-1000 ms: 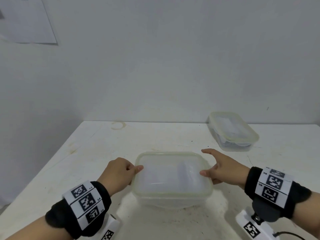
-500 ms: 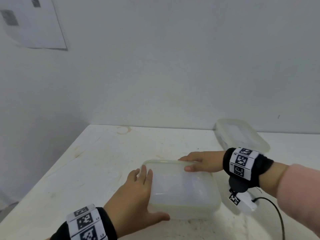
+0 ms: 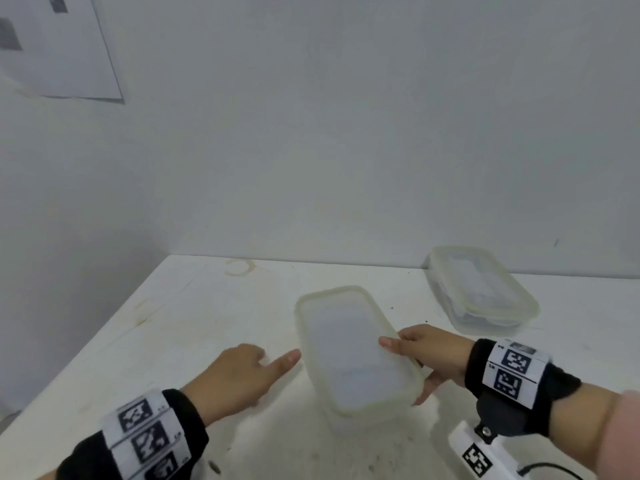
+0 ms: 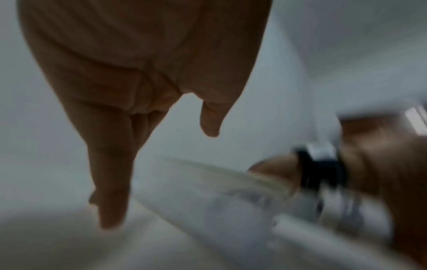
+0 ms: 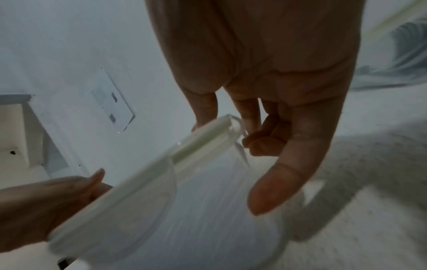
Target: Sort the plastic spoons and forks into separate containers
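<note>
At table centre, right hand (image 3: 427, 355) is gripping the lidded box (image 3: 353, 348) by its edge, tilted; left hand (image 3: 239, 372) is hovering open beside; steadying with both hands advisable.

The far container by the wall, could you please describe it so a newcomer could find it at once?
On the white table, look to the back right corner by the wall. The lidded translucent container there sits untouched, while its twin is tilted in the right hand.

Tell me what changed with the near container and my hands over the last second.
The right hand now grips the near container alone and has tilted and turned it. The left hand let go and lies open beside it. The far lidded container stayed put.
</note>
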Demonstrator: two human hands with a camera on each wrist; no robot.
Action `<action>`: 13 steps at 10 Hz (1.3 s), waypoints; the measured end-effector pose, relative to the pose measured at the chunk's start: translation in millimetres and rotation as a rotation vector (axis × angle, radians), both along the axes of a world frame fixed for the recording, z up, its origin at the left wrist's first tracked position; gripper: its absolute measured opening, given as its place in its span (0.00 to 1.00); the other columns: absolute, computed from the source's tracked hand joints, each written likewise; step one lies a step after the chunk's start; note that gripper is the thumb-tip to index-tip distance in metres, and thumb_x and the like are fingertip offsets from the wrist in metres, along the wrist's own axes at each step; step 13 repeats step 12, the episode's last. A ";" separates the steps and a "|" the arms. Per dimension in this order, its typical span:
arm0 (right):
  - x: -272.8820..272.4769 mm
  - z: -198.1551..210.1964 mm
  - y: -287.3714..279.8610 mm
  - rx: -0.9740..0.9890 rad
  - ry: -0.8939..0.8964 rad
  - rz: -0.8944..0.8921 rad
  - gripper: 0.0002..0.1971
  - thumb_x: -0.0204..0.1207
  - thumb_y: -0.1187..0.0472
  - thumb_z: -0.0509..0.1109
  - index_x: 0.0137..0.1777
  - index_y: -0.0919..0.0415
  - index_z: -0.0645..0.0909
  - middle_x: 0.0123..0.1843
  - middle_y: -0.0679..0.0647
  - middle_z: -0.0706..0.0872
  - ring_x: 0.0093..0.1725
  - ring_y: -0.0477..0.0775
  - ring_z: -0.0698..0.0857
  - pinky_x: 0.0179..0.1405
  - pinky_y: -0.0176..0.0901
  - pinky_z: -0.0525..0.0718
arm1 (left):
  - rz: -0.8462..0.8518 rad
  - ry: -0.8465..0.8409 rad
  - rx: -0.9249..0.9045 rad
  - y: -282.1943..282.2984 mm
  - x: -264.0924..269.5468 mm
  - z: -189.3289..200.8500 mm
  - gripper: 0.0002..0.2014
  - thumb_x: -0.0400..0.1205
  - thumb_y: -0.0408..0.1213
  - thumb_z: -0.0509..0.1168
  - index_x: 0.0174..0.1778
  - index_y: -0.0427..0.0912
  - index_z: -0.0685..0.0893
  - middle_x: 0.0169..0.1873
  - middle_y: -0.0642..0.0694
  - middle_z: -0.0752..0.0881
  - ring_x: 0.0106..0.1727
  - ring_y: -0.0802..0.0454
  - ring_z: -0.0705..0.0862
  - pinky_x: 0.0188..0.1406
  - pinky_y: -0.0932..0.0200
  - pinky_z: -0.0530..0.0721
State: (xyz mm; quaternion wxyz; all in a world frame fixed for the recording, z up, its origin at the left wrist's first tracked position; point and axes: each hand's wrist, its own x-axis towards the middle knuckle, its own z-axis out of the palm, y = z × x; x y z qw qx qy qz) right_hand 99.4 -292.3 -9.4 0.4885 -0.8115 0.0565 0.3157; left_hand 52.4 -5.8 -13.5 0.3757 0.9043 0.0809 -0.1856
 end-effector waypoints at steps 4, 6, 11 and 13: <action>52.6 2.3 -1.0 0.155 -0.206 -0.207 0.24 0.84 0.45 0.60 0.62 0.67 0.80 0.58 0.63 0.86 0.44 0.69 0.90 0.44 0.63 0.90 | 0.147 -0.135 -0.522 -59.9 110.1 18.8 0.19 0.78 0.28 0.73 0.64 0.28 0.81 0.51 0.38 0.89 0.46 0.48 0.89 0.41 0.61 0.89; 111.7 0.8 1.4 0.139 -0.119 -0.285 0.28 0.83 0.45 0.62 0.67 0.73 0.74 0.63 0.72 0.79 0.40 0.72 0.90 0.43 0.65 0.89 | 0.166 -0.069 -0.501 -65.0 177.4 12.5 0.21 0.77 0.27 0.74 0.65 0.25 0.79 0.51 0.34 0.89 0.41 0.47 0.90 0.37 0.63 0.89; 119.7 -16.7 5.7 -0.032 -0.107 -0.284 0.30 0.83 0.42 0.59 0.70 0.69 0.73 0.58 0.68 0.81 0.36 0.63 0.86 0.40 0.60 0.90 | 0.235 -0.030 -0.470 -74.7 186.3 -6.9 0.22 0.79 0.33 0.73 0.67 0.27 0.79 0.51 0.38 0.86 0.44 0.48 0.87 0.35 0.62 0.87; 98.5 -5.2 -2.1 -0.183 -0.424 -0.284 0.28 0.83 0.42 0.58 0.79 0.56 0.66 0.64 0.55 0.75 0.48 0.51 0.81 0.41 0.50 0.90 | 0.208 -0.215 -0.258 -78.6 148.6 -11.9 0.30 0.81 0.41 0.71 0.78 0.37 0.71 0.72 0.41 0.78 0.70 0.45 0.79 0.65 0.55 0.80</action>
